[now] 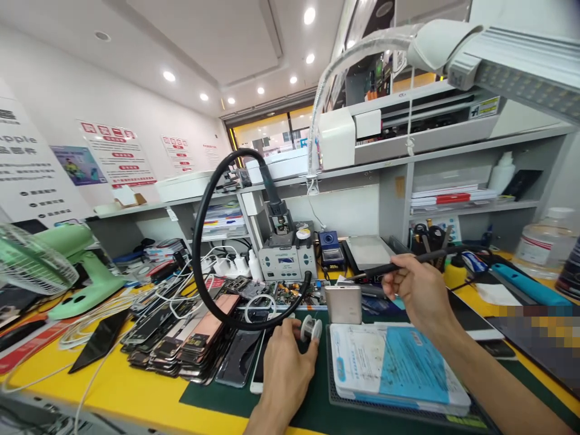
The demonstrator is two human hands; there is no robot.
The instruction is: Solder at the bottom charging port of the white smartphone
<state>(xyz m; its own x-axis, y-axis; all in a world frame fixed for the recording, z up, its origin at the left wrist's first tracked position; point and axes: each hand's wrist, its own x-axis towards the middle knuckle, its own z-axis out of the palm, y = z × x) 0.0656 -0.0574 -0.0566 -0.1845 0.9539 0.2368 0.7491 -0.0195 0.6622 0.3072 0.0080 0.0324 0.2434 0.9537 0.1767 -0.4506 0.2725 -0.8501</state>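
Note:
My left hand point(290, 356) is closed around a small white-flanged spool point(310, 328) that looks like solder wire, low over the green mat point(217, 396). In my right hand point(419, 293) is a slim black soldering iron point(379, 270), held like a pen with its tip pointing left. Below that tip stands a small silver-beige box-like block point(343, 305). A white and blue plastic case point(394, 365) lies on a dark tray in front of my right forearm. Just left of my left hand, a white-edged phone point(258, 365) lies partly hidden.
Stacked phone parts point(194, 344) and white cables crowd the left, near a green fan point(81, 266). A hot-air station point(290, 263) stands behind, its thick black hose point(198, 241) arching forward. A lamp point(521, 72) overhangs the right; a clear bottle point(546, 241) stands below.

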